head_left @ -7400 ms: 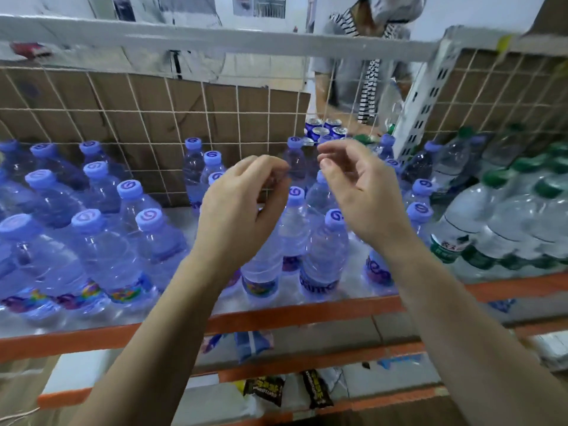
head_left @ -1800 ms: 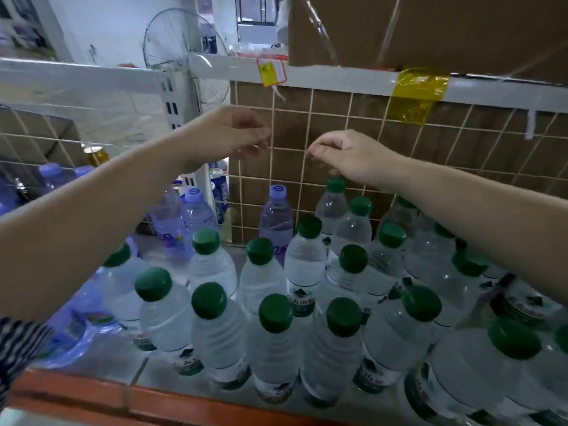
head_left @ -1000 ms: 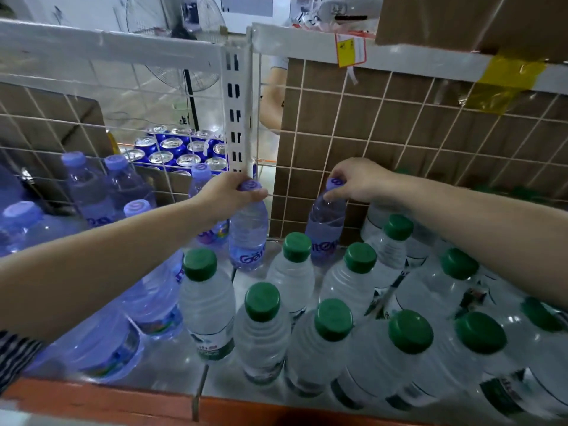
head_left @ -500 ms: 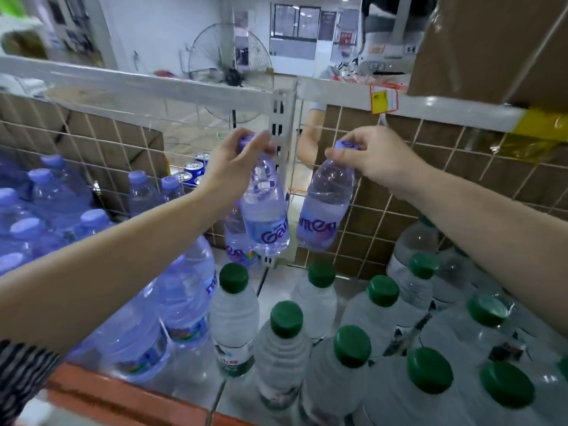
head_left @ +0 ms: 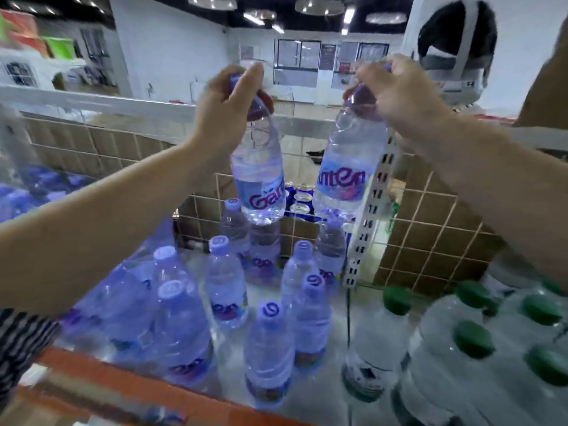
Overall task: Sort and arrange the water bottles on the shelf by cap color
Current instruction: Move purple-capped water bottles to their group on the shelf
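My left hand (head_left: 229,109) grips the neck of a purple-capped water bottle (head_left: 259,182) and holds it high above the shelf. My right hand (head_left: 396,90) grips the cap end of a second purple-capped bottle (head_left: 347,173) at the same height, just left of the white upright post (head_left: 368,216). Below them several purple-capped bottles (head_left: 267,348) stand on the left shelf section. Green-capped bottles (head_left: 473,339) fill the right section.
A wire grid with brown backing (head_left: 430,222) closes the back of the shelf. An orange front rail (head_left: 101,376) runs along the near edge. Blue cans (head_left: 299,198) sit behind the grid. Another person's head (head_left: 455,47) shows at the upper right.
Both hands have lifted their purple-capped bottles higher and carried them left, from over the green-capped section to above the purple-capped group. The view has swung left.
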Motion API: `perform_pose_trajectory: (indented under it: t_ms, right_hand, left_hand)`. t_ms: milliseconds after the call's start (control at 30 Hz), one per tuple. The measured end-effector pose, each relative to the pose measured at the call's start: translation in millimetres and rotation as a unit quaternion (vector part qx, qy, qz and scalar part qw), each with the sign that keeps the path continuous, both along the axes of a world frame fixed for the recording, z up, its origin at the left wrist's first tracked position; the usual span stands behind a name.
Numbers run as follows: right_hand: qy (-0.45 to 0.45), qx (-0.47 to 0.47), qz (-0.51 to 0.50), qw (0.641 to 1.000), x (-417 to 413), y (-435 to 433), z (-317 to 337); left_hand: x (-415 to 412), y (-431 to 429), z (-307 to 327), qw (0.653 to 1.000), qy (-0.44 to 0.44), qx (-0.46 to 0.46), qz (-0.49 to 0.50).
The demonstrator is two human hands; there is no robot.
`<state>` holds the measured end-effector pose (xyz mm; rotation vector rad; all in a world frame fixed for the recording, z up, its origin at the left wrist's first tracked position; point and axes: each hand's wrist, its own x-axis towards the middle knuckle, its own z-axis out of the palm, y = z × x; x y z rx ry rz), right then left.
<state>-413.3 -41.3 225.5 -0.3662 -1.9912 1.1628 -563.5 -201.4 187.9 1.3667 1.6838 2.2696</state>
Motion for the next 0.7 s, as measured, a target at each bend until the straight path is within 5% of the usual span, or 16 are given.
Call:
perform_pose_trajectory:
  t_ms: [333, 567, 700]
  right_hand:
    - [-0.05, -0.033, -0.066, 0.996, -98, -71, -66]
    - [-0.22, 0.083, -0.093, 0.968, -116, -92, -120]
    - [-0.345, 0.074, -0.112, 0.929, -118, -88, -140]
  left_hand:
    - [-102, -61, -30, 0.993, 0.049, -0.104, 0.015]
    - [-139, -67, -75, 0.98, 0.049, -0.192, -0.029]
    - [-149, -68, -101, 0.967, -0.004, -0.245, -0.067]
